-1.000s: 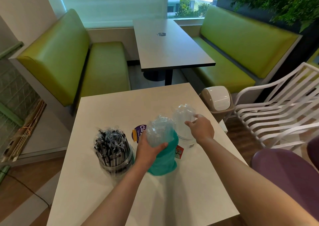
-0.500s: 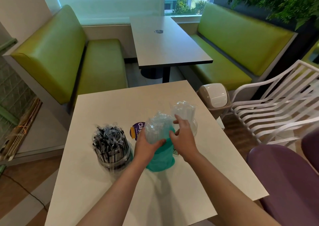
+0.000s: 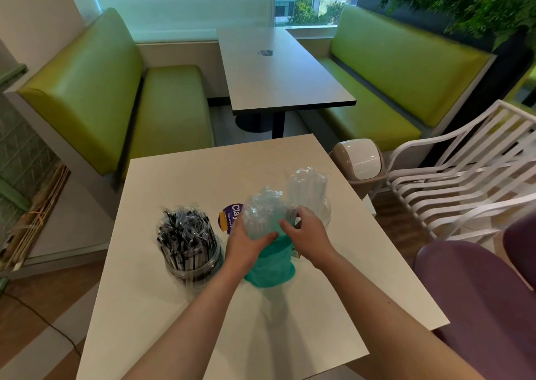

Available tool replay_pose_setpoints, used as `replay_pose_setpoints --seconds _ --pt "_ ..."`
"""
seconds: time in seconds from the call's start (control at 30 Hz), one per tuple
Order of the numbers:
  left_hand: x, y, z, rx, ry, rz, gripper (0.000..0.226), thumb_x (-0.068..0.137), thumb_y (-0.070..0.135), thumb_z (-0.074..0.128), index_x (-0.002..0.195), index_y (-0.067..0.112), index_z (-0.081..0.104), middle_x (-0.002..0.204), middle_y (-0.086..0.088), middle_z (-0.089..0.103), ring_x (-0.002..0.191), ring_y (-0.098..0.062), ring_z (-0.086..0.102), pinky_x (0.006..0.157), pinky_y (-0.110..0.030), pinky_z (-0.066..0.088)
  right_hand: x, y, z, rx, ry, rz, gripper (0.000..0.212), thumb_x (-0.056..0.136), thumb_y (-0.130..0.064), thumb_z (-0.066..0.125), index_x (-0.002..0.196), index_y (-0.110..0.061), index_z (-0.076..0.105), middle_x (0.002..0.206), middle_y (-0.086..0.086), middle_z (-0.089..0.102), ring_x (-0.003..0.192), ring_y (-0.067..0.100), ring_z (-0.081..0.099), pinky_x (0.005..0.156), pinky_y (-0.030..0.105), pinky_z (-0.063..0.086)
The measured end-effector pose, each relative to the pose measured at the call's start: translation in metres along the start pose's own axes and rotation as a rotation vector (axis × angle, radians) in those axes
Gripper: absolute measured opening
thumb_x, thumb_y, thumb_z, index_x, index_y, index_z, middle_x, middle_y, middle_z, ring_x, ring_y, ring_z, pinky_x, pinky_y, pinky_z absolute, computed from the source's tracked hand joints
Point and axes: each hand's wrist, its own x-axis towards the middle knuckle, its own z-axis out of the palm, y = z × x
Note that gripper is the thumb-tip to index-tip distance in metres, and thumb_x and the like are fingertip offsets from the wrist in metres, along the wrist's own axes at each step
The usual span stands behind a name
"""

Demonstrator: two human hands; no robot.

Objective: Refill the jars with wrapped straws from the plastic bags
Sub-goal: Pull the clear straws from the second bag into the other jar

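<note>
L hand (image 3: 246,242) gripping teal straw bag (image 3: 268,252), R hand (image 3: 309,236) pinching its top, black-straw jar (image 3: 188,249) left, clear-straw jar (image 3: 309,197) behind, white table (image 3: 290,336)

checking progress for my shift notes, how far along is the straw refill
Done: the jar of black straws looks full. In hand: left hand and right hand hold the teal bag of straws. Left: that bundle is still bagged; the jar of clear straws behind looks stocked.

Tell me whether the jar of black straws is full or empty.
Full: the jar of black straws is packed, with wrapped tips crowding well above its rim.
</note>
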Motion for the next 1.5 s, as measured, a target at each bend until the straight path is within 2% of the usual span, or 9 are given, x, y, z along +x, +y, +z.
replay_pose_setpoints --seconds 0.17,0.3,0.43,0.6,0.7,0.83,1.1,1.37,1.5 --pt "-0.003 0.003 0.001 0.018 -0.019 0.001 0.091 0.055 0.044 0.091 0.132 0.031 0.045 0.128 0.003 0.055 0.118 -0.018 0.055 0.099 -0.046 0.050 -0.005 0.002 -0.002 0.047 -0.006 0.036 0.026 0.088 -0.032 0.068 0.099 -0.009 0.060 0.098 0.003 0.058 0.085 0.018 0.057 0.076 0.031 0.053" --pt "-0.005 0.005 0.004 0.054 -0.041 0.012 0.102 0.051 0.048 0.093 0.138 0.027 0.042 0.132 0.002 0.050 0.120 -0.018 0.051 0.101 -0.045 0.048 -0.009 0.001 -0.009 0.141 -0.008 0.072 0.029 0.084 -0.028 0.074 0.098 -0.005 0.065 0.087 0.000 0.063 0.074 0.008 0.057 0.058 0.012 0.048" --pt "-0.005 0.010 0.005 0.079 0.006 0.029 0.098 0.058 0.052 0.087 0.139 0.024 0.041 0.132 -0.001 0.047 0.121 -0.021 0.050 0.102 -0.044 0.047 -0.008 0.003 -0.015 0.141 -0.027 0.062 0.032 0.076 -0.028 0.081 0.092 -0.004 0.068 0.086 0.009 0.068 0.082 0.026 0.065 0.073 0.035 0.057" --pt "-0.005 0.013 0.007 0.079 0.044 0.037 0.087 0.066 0.041 0.087 0.138 0.022 0.042 0.130 -0.001 0.049 0.118 -0.019 0.049 0.101 -0.039 0.046 -0.009 0.002 -0.020 0.155 -0.028 0.020 0.026 0.086 -0.031 0.071 0.099 -0.010 0.067 0.092 0.004 0.069 0.090 0.022 0.066 0.083 0.041 0.057" --pt "-0.003 0.013 0.009 0.081 0.052 0.032 0.083 0.067 0.036 0.088 0.136 0.021 0.044 0.128 -0.002 0.050 0.117 -0.021 0.051 0.100 -0.041 0.047 -0.014 -0.010 -0.023 0.138 0.007 -0.007 0.025 0.095 -0.042 0.054 0.103 -0.018 0.059 0.092 -0.011 0.061 0.091 0.009 0.060 0.089 0.038 0.055" --pt "-0.002 0.012 0.009 0.101 0.058 0.041 0.083 0.066 0.039 0.088 0.134 0.022 0.045 0.125 -0.001 0.049 0.116 -0.022 0.051 0.099 -0.045 0.047 -0.013 -0.032 -0.037 0.051 0.061 -0.097 0.052 0.091 -0.061 0.033 0.112 -0.017 0.053 0.091 -0.013 0.062 0.087 0.003 0.058 0.083 0.032 0.052" --pt "-0.003 0.011 0.007 0.079 0.041 0.032 0.084 0.066 0.036 0.088 0.136 0.023 0.043 0.123 0.002 0.047 0.116 -0.021 0.049 0.101 -0.045 0.046 0.015 -0.071 -0.086 0.215 0.397 -0.183 0.037 0.100 -0.046 0.040 0.110 -0.014 0.052 0.081 -0.009 0.065 0.074 -0.008 0.056 0.066 0.010 0.038" --pt "-0.003 0.009 0.007 0.061 0.038 0.014 0.086 0.065 0.038 0.089 0.136 0.024 0.044 0.125 0.001 0.049 0.117 -0.021 0.050 0.100 -0.048 0.048 0.026 -0.085 -0.097 0.107 0.518 -0.241 0.040 0.099 -0.052 0.035 0.112 -0.016 0.048 0.087 -0.007 0.066 0.080 0.008 0.061 0.081 0.041 0.052" --pt "-0.003 0.008 0.006 0.058 0.033 0.009 0.088 0.062 0.042 0.089 0.136 0.027 0.044 0.126 0.002 0.050 0.117 -0.020 0.051 0.100 -0.049 0.048 0.027 -0.073 -0.081 0.015 0.382 -0.232 0.029 0.101 -0.044 0.039 0.113 -0.019 0.046 0.109 -0.002 0.053 0.085 0.002 0.051 0.081 0.022 0.048"
